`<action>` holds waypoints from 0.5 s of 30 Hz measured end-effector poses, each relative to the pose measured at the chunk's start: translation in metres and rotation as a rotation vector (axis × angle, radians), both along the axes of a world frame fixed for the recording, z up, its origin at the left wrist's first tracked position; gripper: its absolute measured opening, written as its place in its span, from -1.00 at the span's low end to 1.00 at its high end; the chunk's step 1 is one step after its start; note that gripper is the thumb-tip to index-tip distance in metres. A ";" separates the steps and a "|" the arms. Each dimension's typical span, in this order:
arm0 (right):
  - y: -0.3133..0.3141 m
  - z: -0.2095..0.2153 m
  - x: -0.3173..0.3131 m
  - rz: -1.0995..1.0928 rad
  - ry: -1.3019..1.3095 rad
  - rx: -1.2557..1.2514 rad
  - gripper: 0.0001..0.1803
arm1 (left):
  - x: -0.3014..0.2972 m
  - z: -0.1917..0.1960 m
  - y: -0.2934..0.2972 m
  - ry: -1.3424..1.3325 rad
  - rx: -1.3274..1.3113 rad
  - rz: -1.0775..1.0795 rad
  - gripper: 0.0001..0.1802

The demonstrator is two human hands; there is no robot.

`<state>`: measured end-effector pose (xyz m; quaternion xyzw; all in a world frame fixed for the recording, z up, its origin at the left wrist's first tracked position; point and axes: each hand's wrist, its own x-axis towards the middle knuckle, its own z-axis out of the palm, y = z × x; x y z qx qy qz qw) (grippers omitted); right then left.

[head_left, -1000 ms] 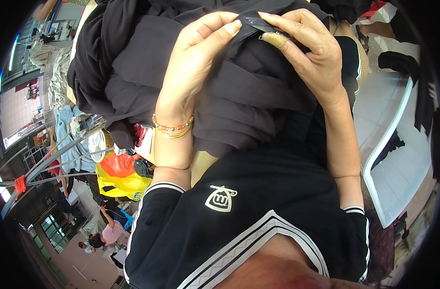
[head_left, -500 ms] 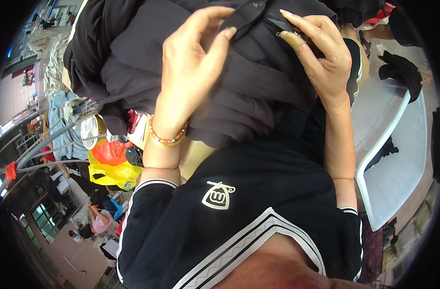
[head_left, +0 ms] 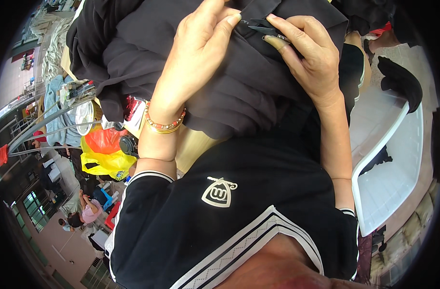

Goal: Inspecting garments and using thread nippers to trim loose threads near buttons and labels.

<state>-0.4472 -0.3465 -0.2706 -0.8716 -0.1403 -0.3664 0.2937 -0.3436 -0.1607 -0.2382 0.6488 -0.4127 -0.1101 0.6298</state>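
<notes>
Head view, left to right. Yellow bag [head_left: 100, 161] and orange bag [head_left: 103, 139] sit low at left, beside the bench [head_left: 193, 147]. Left hand [head_left: 193, 62] has shifted since a second ago — from lying over the black garment [head_left: 239, 91] to pinching a fold, thumb and fingers closed on cloth, bead bracelet [head_left: 164, 124] at the wrist. Right hand [head_left: 309, 58] has come nearer it; its grip is closed round small snips [head_left: 264, 30], blades resting on the garment's edge between the two hands. Judgement: the fold is now held taut for trimming. Garment heaped on the bench, top of frame. White crate [head_left: 398, 159] at far right.
</notes>
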 end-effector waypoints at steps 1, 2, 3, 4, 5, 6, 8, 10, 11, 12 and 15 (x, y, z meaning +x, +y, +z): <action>0.001 0.000 0.000 -0.013 0.008 -0.003 -0.51 | 0.007 -0.009 -0.004 -0.179 -0.352 -0.202 -0.60; 0.002 0.000 0.000 -0.010 0.008 -0.002 -0.51 | 0.008 -0.014 -0.001 -0.180 -0.351 -0.199 -0.60; 0.002 0.000 0.000 -0.018 0.014 0.001 -0.51 | 0.008 -0.013 -0.002 -0.216 -0.325 -0.175 -0.58; 0.002 -0.001 0.000 -0.026 0.019 0.005 -0.52 | 0.007 -0.012 -0.002 -0.252 -0.298 -0.150 -0.57; 0.002 -0.002 0.001 -0.027 0.019 0.006 -0.52 | 0.007 -0.011 -0.003 -0.253 -0.297 -0.151 -0.57; 0.001 -0.003 0.002 -0.023 0.012 0.006 -0.52 | 0.007 -0.010 -0.003 -0.267 -0.286 -0.145 -0.56; 0.001 -0.005 0.004 -0.017 0.005 0.006 -0.53 | 0.007 -0.010 -0.003 -0.282 -0.275 -0.137 -0.55; 0.001 -0.008 0.005 -0.025 -0.001 0.033 -0.60 | 0.005 -0.002 -0.006 -0.267 -0.286 -0.140 -0.54; 0.000 -0.008 0.004 -0.023 -0.002 0.034 -0.60 | -0.002 0.004 -0.003 -0.268 -0.285 -0.138 -0.54; -0.002 -0.008 0.003 -0.026 -0.002 0.037 -0.60 | -0.018 0.028 -0.004 -0.058 0.013 0.013 -0.53; -0.002 -0.008 0.002 -0.029 -0.021 0.046 -0.60 | -0.026 0.041 -0.003 0.127 0.321 0.177 -0.52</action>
